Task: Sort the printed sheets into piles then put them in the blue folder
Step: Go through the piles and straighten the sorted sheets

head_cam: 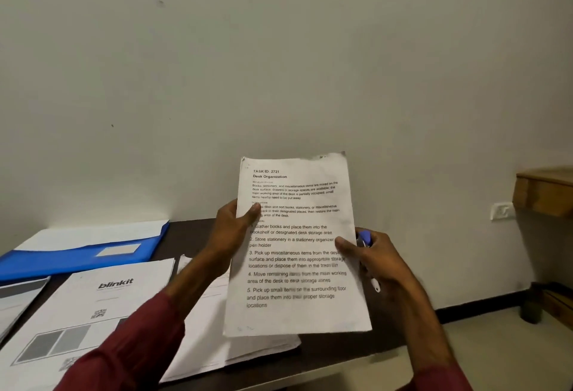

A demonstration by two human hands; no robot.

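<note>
Head view showed a white printed sheet [294,245], headed Desk Organization, held upright above the dark brown desk [192,235]. The left hand [231,232] pinched its left edge, thumb on the front and fingers behind. The right hand [372,254] pressed a thumb on the right edge while its curled fingers also gripped a white pen with a blue cap [366,240]. The glossy blue plastic folder [80,254] lay flat at the desk's far left, well apart from the sheet. A white blinkit-headed page [102,304] and a loose white paper pile [248,350] lay below, overlapping. The shared right grip looked weak: the pen could slip, or its tip could mark the paper. The pile sat near the desk's front edge, so a careless drop might push pages off or mix the piles.
</note>
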